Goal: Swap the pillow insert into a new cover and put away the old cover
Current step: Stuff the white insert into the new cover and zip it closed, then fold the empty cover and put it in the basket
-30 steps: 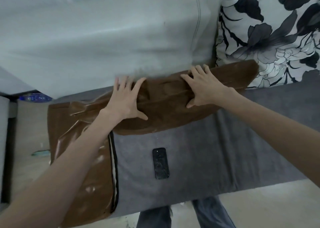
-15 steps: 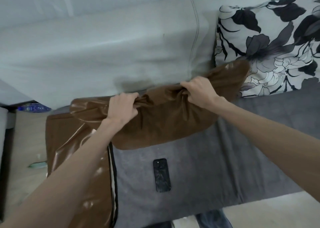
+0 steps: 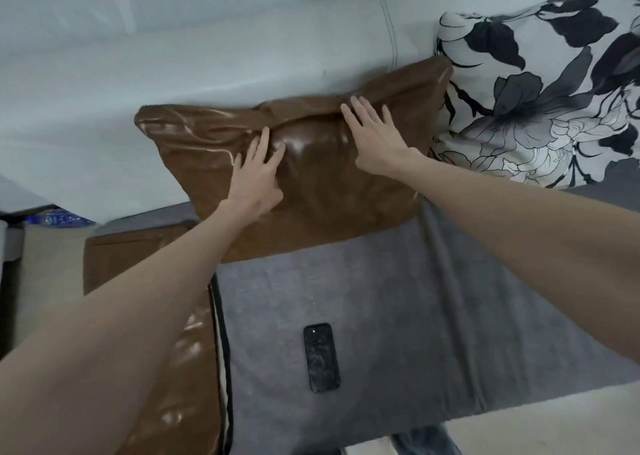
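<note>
Both forearms are bare, no sleeves, no rings or watch visible; blue jeans (image 3: 427,442) cover the legs.

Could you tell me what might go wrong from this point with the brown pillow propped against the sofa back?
1. The brown pillow stands propped against the sofa back under the flat left hand and right hand; once released, it may slump forward.
2. If it does, it could land on the phone lying on the grey seat below.
</note>
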Demonstrator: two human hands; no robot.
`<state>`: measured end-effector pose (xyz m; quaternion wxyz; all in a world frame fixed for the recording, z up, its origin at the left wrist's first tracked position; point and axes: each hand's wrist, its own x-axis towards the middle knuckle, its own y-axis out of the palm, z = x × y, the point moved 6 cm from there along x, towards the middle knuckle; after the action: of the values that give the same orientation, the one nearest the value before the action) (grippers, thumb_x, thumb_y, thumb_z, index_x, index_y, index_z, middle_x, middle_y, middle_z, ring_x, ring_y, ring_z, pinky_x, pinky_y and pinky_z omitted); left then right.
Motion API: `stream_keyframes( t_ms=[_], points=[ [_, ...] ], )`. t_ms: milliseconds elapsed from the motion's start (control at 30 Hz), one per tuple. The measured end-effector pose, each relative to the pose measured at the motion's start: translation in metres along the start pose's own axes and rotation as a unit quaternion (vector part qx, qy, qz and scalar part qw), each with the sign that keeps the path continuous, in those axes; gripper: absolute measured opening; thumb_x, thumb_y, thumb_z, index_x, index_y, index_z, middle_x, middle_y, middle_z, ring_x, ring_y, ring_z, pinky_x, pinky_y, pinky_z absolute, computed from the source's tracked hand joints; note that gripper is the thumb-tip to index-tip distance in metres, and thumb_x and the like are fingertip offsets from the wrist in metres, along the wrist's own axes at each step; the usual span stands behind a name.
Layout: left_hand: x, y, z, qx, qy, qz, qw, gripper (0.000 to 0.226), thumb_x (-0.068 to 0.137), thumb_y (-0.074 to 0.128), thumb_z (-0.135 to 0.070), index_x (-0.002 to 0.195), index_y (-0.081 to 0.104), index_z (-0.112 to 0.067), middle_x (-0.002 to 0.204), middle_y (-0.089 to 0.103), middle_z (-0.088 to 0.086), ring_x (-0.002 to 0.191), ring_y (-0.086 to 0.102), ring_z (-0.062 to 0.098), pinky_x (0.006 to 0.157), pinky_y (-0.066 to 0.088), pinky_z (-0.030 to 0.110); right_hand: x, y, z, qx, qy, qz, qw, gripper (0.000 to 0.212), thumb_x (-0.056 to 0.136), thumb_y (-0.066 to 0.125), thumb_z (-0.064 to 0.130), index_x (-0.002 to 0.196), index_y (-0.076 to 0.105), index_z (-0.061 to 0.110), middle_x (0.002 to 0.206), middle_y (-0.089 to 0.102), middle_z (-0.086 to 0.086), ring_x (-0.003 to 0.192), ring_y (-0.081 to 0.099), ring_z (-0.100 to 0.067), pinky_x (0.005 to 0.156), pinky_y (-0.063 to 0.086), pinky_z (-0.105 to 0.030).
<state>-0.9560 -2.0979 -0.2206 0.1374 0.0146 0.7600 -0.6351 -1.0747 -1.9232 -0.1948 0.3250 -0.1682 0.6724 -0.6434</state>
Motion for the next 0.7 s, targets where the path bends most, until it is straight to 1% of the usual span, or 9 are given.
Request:
stream_keyframes(
  t_ms=[100, 167, 233, 333, 400, 467, 533, 633, 700],
  points=[
    [-0.015, 0.046, 0.007, 0.015, -0.006, 0.109, 0.994, 0.084, 0.089, 0.053, -0.016, 0.156, 0.002, -0.023, 0.163, -0.012, 0.007, 0.15, -0.009, 0.026, 0.118, 0.011, 0.055, -0.012, 0.036, -0.006, -0.002, 0.012, 0.071, 0.997, 0.09, 0.082, 0.058, 0.014, 0.152, 0.002, 0.007, 0.159, -0.01, -0.017, 0.148, -0.005, -0.029, 0.119, 0.006, -0.051],
    [-0.031, 0.072, 0.018, -0.007, -0.015, 0.187, 0.982, 0.083, 0.091, 0.05, -0.016, 0.155, -0.003, -0.025, 0.163, -0.01, 0.007, 0.15, -0.006, 0.026, 0.118, 0.01, 0.052, -0.027, 0.064, -0.009, 0.032, 0.024, 0.134, 0.99, 0.085, 0.084, 0.054, 0.011, 0.152, 0.003, 0.008, 0.159, -0.004, -0.019, 0.148, 0.001, -0.032, 0.12, 0.009, -0.049],
    [-0.053, 0.091, 0.034, -0.011, -0.02, 0.238, 0.971, 0.08, 0.093, 0.048, -0.015, 0.156, 0.0, -0.027, 0.164, 0.004, 0.006, 0.15, 0.011, 0.026, 0.117, 0.018, 0.048, -0.043, 0.083, -0.004, 0.109, 0.032, 0.171, 0.979, 0.076, 0.083, 0.049, 0.007, 0.151, 0.017, 0.008, 0.153, 0.025, -0.021, 0.14, 0.029, -0.034, 0.113, 0.029, -0.041],
    [-0.097, 0.101, 0.064, -0.061, -0.055, 0.276, 0.958, 0.052, 0.096, 0.044, -0.018, 0.146, 0.037, -0.026, 0.141, 0.053, 0.005, 0.122, 0.054, 0.026, 0.089, 0.046, 0.034, -0.065, 0.096, 0.014, 0.203, 0.024, 0.194, 0.96, 0.049, 0.079, 0.045, 0.0, 0.125, 0.059, 0.009, 0.113, 0.066, -0.015, 0.105, 0.062, -0.03, 0.078, 0.046, -0.027],
    [-0.135, 0.1, 0.078, -0.071, -0.073, 0.274, 0.956, 0.028, 0.096, 0.041, -0.021, 0.118, 0.058, -0.029, 0.116, 0.066, 0.001, 0.1, 0.062, 0.021, 0.082, 0.049, 0.034, -0.087, 0.107, 0.032, 0.204, -0.006, 0.232, 0.951, 0.03, 0.083, 0.047, 0.002, 0.104, 0.068, 0.003, 0.097, 0.07, -0.014, 0.093, 0.065, -0.031, 0.071, 0.046, -0.029],
    [-0.174, 0.097, 0.089, -0.057, -0.101, 0.245, 0.963, 0.016, 0.096, 0.042, -0.024, 0.089, 0.056, -0.028, 0.101, 0.068, 0.002, 0.093, 0.063, 0.022, 0.082, 0.049, 0.034, -0.115, 0.122, 0.054, 0.207, -0.028, 0.29, 0.934, 0.024, 0.09, 0.045, 0.006, 0.089, 0.064, -0.009, 0.081, 0.066, -0.022, 0.077, 0.063, -0.036, 0.067, 0.047, -0.039],
    [-0.212, 0.098, 0.101, -0.082, -0.16, 0.188, 0.966, 0.026, 0.097, 0.042, -0.028, 0.084, 0.062, -0.017, 0.091, 0.068, 0.004, 0.088, 0.065, 0.026, 0.075, 0.05, 0.035, -0.135, 0.135, 0.076, 0.205, -0.048, 0.309, 0.927, 0.027, 0.095, 0.039, 0.008, 0.076, 0.054, -0.004, 0.061, 0.049, -0.014, 0.055, 0.047, -0.027, 0.061, 0.034, -0.038],
    [-0.27, 0.113, 0.119, -0.118, -0.231, 0.125, 0.958, 0.032, 0.098, 0.045, -0.024, 0.073, 0.061, -0.011, 0.072, 0.062, 0.005, 0.074, 0.065, 0.028, 0.064, 0.049, 0.033, -0.15, 0.147, 0.122, 0.194, -0.095, 0.332, 0.918, 0.022, 0.093, 0.04, -0.001, 0.076, 0.049, 0.01, 0.067, 0.039, 0.004, 0.063, 0.038, -0.015, 0.072, 0.025, -0.022],
    [-0.313, 0.132, 0.132, -0.16, -0.276, 0.114, 0.941, 0.031, 0.098, 0.046, -0.02, 0.069, 0.056, -0.012, 0.061, 0.053, -0.001, 0.062, 0.06, 0.023, 0.06, 0.042, 0.031, -0.156, 0.155, 0.16, 0.216, -0.13, 0.36, 0.898, 0.038, 0.085, 0.043, -0.011, 0.065, 0.036, 0.02, 0.067, 0.037, 0.006, 0.063, 0.037, -0.011, 0.066, 0.027, -0.017]
  ],
)
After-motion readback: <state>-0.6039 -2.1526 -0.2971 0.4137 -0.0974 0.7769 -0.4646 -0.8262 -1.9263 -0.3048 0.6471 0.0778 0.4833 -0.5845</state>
